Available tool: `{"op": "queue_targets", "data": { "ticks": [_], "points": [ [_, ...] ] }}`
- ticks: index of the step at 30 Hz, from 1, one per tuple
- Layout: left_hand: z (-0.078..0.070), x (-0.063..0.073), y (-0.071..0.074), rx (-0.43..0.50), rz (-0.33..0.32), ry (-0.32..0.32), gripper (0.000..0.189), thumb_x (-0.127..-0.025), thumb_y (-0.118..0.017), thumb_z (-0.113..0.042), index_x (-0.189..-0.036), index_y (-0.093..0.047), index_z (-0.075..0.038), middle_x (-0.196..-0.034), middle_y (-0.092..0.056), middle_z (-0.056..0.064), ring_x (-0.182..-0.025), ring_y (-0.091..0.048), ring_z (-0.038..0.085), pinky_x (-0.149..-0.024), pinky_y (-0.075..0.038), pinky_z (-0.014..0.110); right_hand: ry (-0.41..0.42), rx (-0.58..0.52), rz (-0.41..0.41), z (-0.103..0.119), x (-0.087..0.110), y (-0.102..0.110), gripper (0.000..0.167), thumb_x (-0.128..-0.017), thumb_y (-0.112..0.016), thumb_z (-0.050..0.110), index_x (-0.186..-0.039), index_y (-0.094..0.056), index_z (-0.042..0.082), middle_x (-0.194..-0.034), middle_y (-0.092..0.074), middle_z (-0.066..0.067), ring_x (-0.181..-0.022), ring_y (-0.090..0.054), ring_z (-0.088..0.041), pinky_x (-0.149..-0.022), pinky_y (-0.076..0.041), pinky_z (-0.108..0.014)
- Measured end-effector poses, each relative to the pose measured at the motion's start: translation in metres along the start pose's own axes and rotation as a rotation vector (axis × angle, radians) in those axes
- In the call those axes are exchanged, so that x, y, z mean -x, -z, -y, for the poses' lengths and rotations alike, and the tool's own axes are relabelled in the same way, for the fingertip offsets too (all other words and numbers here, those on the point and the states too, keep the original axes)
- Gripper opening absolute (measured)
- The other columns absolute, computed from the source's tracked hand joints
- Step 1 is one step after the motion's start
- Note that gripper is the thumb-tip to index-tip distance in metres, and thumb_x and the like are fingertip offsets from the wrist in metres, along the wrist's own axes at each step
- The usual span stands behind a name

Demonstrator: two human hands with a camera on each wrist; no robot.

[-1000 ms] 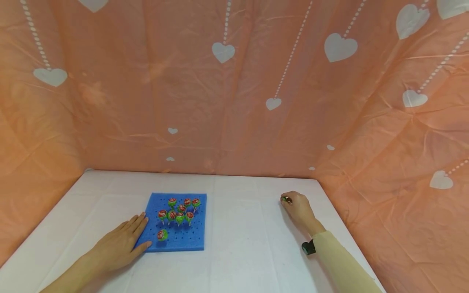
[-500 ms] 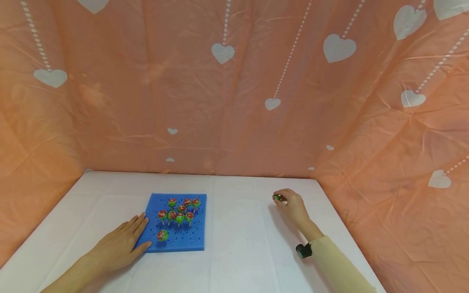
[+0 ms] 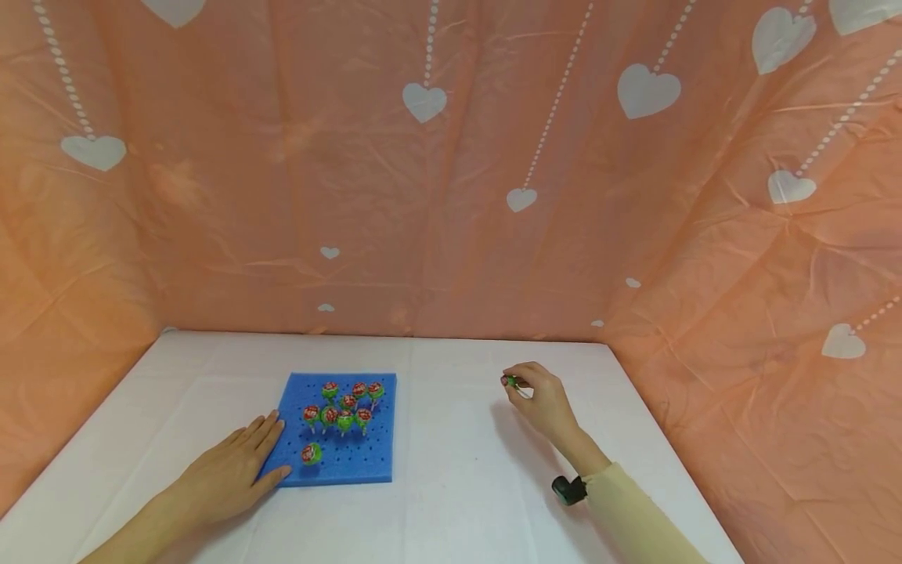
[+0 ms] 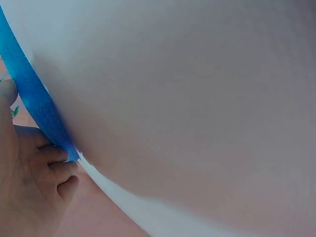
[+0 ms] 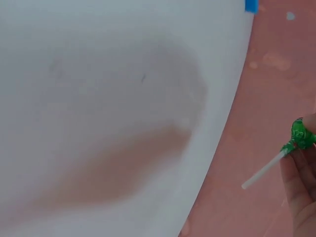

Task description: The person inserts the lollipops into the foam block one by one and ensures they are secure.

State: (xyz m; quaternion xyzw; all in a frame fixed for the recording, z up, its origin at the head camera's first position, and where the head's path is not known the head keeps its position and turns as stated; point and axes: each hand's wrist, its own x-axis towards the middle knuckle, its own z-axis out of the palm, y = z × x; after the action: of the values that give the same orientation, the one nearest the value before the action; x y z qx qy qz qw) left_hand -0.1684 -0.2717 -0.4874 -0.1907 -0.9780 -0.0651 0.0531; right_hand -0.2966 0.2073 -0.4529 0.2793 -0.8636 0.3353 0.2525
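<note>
A blue foam board (image 3: 366, 462) dotted with small holes lies left of centre in the head view. Several red and green wrapped lollipops (image 3: 344, 420) stand in it by their sticks, and a single one (image 3: 312, 453) stands nearer its front left. My left hand (image 3: 229, 470) rests along the board's left edge with its fingers straight; the left wrist view shows its fingers against the blue side (image 4: 37, 101). Raised over the table to the right, my right hand (image 3: 546, 403) pinches a lollipop (image 5: 300, 134) by its wrapped head, its white stick bare.
A white cloth (image 3: 451, 501) covers the table. Behind it and at both sides hangs an orange curtain (image 3: 380, 196) with white hearts. A dark wrist camera (image 3: 568, 490) sits under my right wrist, by the beige sleeve.
My right hand has moved left towards the board, carrying the lollipop. The left hand and the board stay where they were.
</note>
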Motion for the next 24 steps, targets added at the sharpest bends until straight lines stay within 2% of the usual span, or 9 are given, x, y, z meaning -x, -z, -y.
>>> {"op": "queue_targets", "data": {
  "ticks": [7, 18, 24],
  "points": [
    [0.000, 0.001, 0.000, -0.009, -0.007, -0.006, 0.077, -0.101, -0.063, -0.048, -0.142, -0.052, 0.016, -0.151, -0.047, 0.036, -0.140, -0.045, 0.054, -0.113, -0.041, 0.064, 0.043, -0.058, 0.023, 0.020, -0.003, -0.009, 0.023, -0.084, -0.080, -0.008, -0.107, -0.075, -0.004, -0.105, -0.071, -0.010, -0.089, -0.074, -0.022, -0.080, -0.064, -0.031],
    [0.001, -0.001, -0.001, -0.002, 0.007, -0.006, 0.078, -0.101, -0.063, -0.049, -0.143, -0.051, 0.016, -0.151, -0.046, 0.036, -0.140, -0.044, 0.054, -0.113, -0.040, 0.065, 0.148, -0.154, 0.044, 0.048, -0.002, -0.028, 0.026, -0.084, -0.076, -0.010, -0.109, -0.075, -0.002, -0.107, -0.070, -0.008, -0.089, -0.073, -0.023, -0.078, -0.064, -0.035],
    [0.001, 0.000, 0.000, -0.010, 0.003, -0.010, 0.077, -0.102, -0.063, -0.048, -0.143, -0.051, 0.016, -0.151, -0.046, 0.035, -0.141, -0.045, 0.053, -0.113, -0.041, 0.063, 0.194, -0.215, 0.049, 0.065, -0.003, -0.039, 0.023, -0.086, -0.075, -0.010, -0.107, -0.074, -0.001, -0.106, -0.070, -0.009, -0.091, -0.072, -0.024, -0.081, -0.063, -0.031]
  ]
}}
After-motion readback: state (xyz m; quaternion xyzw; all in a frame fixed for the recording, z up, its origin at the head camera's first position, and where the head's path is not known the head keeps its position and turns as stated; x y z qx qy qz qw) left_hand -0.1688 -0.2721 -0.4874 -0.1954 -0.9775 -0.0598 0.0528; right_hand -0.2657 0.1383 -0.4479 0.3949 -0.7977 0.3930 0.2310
